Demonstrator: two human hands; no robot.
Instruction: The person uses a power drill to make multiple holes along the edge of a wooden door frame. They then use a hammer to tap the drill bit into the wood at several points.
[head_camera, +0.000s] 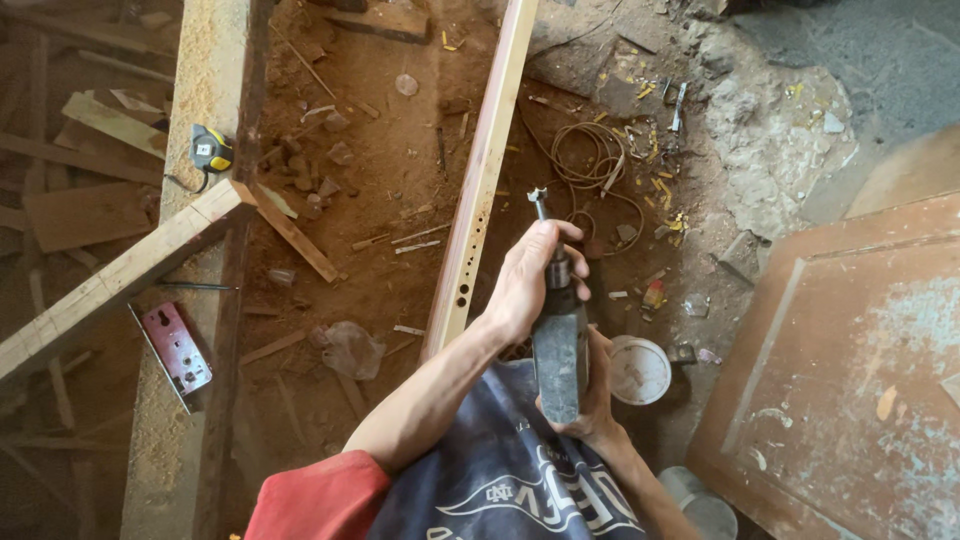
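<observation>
I hold a grey power drill (558, 350) pointing away from me, with a flat-headed boring bit (538, 200) at its tip. My left hand (522, 285) wraps around the chuck just behind the bit. My right hand (598, 402) grips the drill body from below and behind. Just left of the drill, a long reddish wooden bar (485, 160) lies on the dirt floor, with several small holes along its near part. The bit hangs over the ground to the right of the bar and touches nothing.
A yellow and black tape measure (210, 150) sits on a sawdust-covered plank (205, 70). A pale beam (120, 275) crosses the plank, with a red lock case (178, 345) below it. A coiled wire (590, 155), white lid (640, 368) and worn door panel (860, 350) lie to the right.
</observation>
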